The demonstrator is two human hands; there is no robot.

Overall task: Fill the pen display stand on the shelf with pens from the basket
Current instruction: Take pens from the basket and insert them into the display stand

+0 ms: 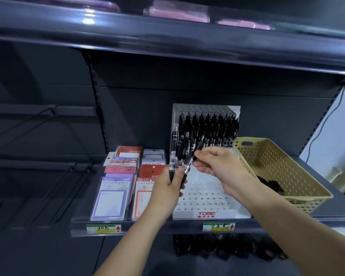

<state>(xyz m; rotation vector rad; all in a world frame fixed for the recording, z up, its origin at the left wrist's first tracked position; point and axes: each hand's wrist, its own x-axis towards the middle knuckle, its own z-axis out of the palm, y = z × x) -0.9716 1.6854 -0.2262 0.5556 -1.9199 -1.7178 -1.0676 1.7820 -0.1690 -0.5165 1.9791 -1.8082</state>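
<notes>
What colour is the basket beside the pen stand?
Beige, perforated; the basket shows best in the head view.

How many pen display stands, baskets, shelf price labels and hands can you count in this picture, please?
Pen display stand: 1
Basket: 1
Price labels: 2
Hands: 2; left hand grips pens, right hand pinches one pen
Total: 6. The pens themselves are too crowded to count.

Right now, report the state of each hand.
Left hand: closed, gripping a bundle of pens.
Right hand: closed, pinching one pen of that bundle.
</notes>
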